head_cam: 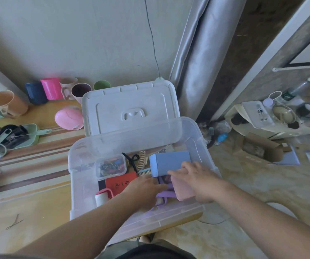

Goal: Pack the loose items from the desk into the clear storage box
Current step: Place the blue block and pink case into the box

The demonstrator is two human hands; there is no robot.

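Clear storage box (79,165), both hands inside, right hand (197,179) grip holding pink case (183,189), left hand (146,189) grip on purple item (164,193).

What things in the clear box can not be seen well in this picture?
- Head view: the purple item is mostly hidden under the left hand.
- The pink case is partly covered by the right hand.
- The contents of the small clear container are too small to identify.
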